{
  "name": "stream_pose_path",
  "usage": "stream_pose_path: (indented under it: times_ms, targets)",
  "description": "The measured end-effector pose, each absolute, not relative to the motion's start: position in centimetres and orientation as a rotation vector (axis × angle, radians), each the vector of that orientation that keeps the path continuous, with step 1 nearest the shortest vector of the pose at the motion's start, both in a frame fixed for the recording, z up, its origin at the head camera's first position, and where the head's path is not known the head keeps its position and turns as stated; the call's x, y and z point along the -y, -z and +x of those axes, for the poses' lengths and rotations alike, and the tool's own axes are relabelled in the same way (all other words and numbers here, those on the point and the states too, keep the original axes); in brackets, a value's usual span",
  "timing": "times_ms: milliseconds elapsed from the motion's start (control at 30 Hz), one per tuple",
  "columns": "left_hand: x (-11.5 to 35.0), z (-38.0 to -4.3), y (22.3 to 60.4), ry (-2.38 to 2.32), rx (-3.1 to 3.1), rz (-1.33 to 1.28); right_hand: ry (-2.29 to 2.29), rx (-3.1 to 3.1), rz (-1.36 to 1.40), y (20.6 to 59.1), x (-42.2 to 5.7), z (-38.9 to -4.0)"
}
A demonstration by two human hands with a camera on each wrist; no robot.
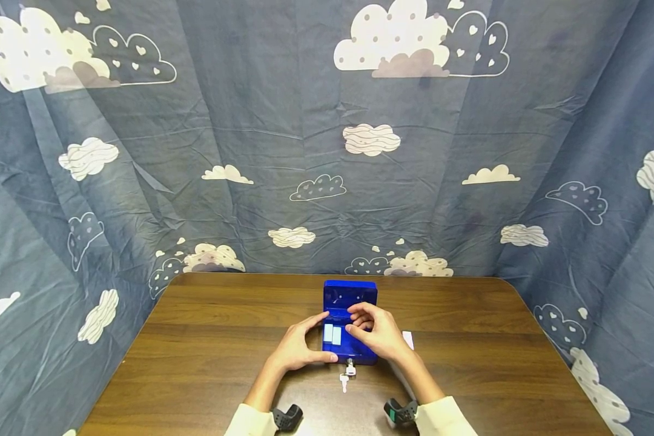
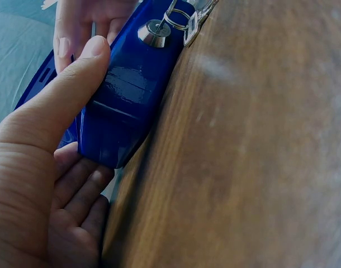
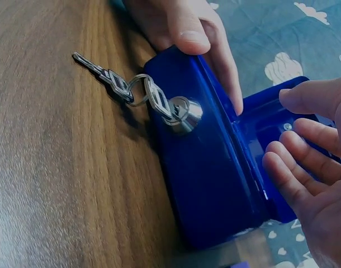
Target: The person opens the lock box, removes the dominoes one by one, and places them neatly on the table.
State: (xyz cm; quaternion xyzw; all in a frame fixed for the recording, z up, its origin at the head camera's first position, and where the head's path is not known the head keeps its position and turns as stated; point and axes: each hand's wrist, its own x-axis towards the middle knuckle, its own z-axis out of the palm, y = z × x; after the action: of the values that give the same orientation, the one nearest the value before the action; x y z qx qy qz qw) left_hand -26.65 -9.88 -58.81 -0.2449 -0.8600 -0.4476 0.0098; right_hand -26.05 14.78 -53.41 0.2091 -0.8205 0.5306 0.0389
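A blue metal lockbox [image 1: 364, 354] stands on the table with its lid [image 1: 350, 292] raised at the back. Two pale, light-blue rectangular pieces [image 1: 332, 334] lie side by side in its left part. From the left, my left hand [image 1: 297, 348] holds the box, thumb on the front rim and fingers along the side. My right hand [image 1: 380, 334] hovers over the right part of the box, fingers loosely bent, nothing visible between thumb and fingertips. A key sits in the round silver lock [image 3: 185, 114] on the front, and a second key [image 3: 112, 81] hangs from its ring.
A small white item [image 1: 408, 339] lies on the table just right of the box, partly behind my right forearm. The brown wooden table [image 1: 223, 315] reaches back to a grey-blue curtain [image 1: 283, 151] with cloud prints.
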Motion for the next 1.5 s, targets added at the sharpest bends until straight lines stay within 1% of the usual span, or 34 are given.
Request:
stream_pose_path:
  times_ms: [767,1500]
  targets:
    - [9.8,-26.6,58.6,1.37,2.687,-0.77,-1.567,2.563,0.692,55.3,-13.2,-26.6]
    - [9.8,-26.6,58.4,1.339,2.691,-0.789,-1.397,2.666,0.687,55.3,-12.5,-26.6]
